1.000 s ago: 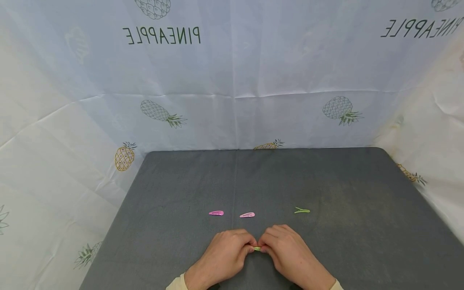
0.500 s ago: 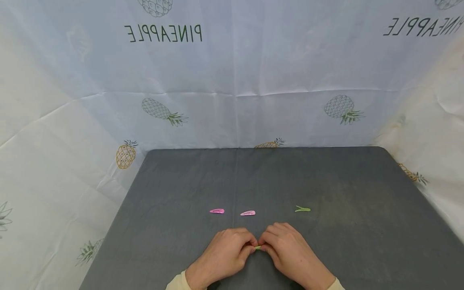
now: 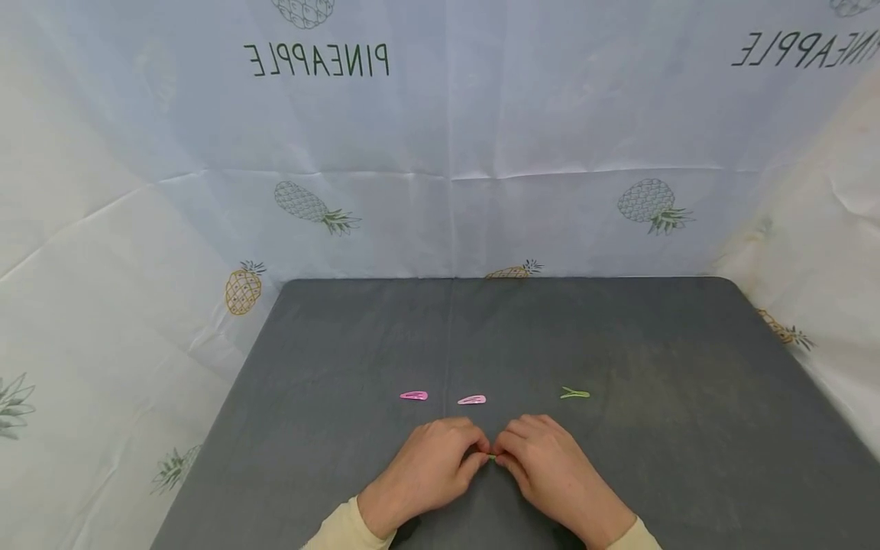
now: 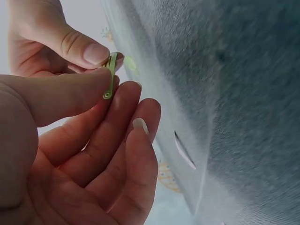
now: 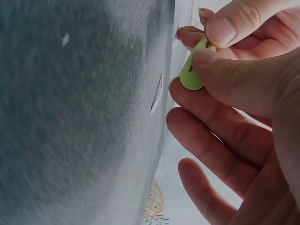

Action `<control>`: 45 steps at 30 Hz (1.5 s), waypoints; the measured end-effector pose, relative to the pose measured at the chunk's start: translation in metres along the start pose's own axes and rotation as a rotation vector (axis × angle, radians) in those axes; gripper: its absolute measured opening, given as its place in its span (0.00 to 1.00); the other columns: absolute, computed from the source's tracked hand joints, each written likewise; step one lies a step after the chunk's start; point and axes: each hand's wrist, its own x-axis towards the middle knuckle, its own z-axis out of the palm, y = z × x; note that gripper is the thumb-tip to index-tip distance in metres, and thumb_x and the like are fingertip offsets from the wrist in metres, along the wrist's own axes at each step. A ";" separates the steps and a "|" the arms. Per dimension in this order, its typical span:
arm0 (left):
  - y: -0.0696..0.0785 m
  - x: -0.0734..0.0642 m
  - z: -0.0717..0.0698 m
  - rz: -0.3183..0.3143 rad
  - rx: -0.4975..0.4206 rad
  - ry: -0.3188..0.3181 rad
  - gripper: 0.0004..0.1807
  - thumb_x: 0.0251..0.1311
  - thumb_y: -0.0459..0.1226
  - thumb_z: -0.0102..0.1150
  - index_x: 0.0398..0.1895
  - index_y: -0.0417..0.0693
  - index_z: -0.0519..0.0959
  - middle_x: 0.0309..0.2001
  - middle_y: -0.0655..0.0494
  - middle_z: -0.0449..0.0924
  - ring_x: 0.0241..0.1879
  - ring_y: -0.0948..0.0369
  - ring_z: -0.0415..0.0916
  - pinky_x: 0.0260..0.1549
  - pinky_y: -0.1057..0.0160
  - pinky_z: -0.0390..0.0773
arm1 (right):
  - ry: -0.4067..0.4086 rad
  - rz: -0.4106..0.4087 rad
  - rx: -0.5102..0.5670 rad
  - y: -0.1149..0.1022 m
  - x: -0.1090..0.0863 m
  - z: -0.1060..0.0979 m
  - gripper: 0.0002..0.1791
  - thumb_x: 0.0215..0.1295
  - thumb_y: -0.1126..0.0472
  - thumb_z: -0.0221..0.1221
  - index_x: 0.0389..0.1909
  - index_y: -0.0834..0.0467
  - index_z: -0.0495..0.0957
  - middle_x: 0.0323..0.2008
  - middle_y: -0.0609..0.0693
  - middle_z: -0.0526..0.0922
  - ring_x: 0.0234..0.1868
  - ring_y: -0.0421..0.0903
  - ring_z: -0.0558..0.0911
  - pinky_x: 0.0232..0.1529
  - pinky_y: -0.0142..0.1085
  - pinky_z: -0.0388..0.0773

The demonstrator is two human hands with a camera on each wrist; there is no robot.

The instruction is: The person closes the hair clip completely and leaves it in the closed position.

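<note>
A small light-green snap hair clip [image 5: 191,79] is pinched by both hands at once, above the near part of the table. My left hand [image 3: 433,466] grips one end between thumb and index finger, its other fingers curving loosely below, as the left wrist view shows. At the broad, rounded end, the thumb and finger of my right hand [image 3: 546,470] pinch the clip. Fingertips of the two hands nearly meet, so much of the clip is covered. Beyond the hands lie a bright pink hair clip [image 3: 414,396], a paler pink hair clip [image 3: 471,399] and another green hair clip [image 3: 574,393] with its arms spread.
The dark grey table [image 3: 344,336] has rounded far corners. White cloth [image 3: 550,114] printed with pineapples hangs behind it and along both sides.
The head view has tilted slightly, shifting everything a little. Both hands have edged forward together, still pinching the green hair clip, and less of it shows between the fingers. The other clips stay put.
</note>
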 end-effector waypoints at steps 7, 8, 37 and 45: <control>0.001 0.016 0.000 0.023 0.055 -0.010 0.03 0.67 0.38 0.73 0.35 0.57 0.89 0.32 0.68 0.84 0.30 0.75 0.73 0.30 0.77 0.73 | -0.014 -0.010 -0.043 0.010 0.006 -0.007 0.11 0.58 0.56 0.80 0.30 0.43 0.84 0.28 0.34 0.78 0.31 0.33 0.74 0.46 0.40 0.81; 0.002 0.020 0.000 0.029 0.070 -0.008 0.03 0.67 0.38 0.73 0.34 0.57 0.89 0.31 0.68 0.84 0.30 0.75 0.74 0.31 0.77 0.74 | -0.014 -0.013 -0.050 0.012 0.006 -0.008 0.12 0.57 0.56 0.80 0.30 0.43 0.84 0.28 0.34 0.78 0.31 0.34 0.74 0.45 0.40 0.80; -0.015 0.102 0.023 -0.031 0.074 -0.071 0.05 0.71 0.38 0.69 0.39 0.57 0.92 0.38 0.63 0.86 0.43 0.64 0.80 0.40 0.64 0.82 | -0.074 0.266 -0.121 0.110 -0.003 -0.040 0.10 0.58 0.62 0.79 0.36 0.50 0.88 0.35 0.43 0.86 0.38 0.46 0.85 0.46 0.51 0.84; -0.017 0.106 0.025 -0.042 0.082 -0.071 0.04 0.71 0.38 0.70 0.40 0.56 0.92 0.38 0.62 0.85 0.42 0.63 0.80 0.40 0.64 0.82 | -0.122 0.308 -0.112 0.121 -0.007 -0.038 0.10 0.57 0.64 0.79 0.37 0.52 0.89 0.34 0.44 0.86 0.36 0.46 0.84 0.43 0.49 0.84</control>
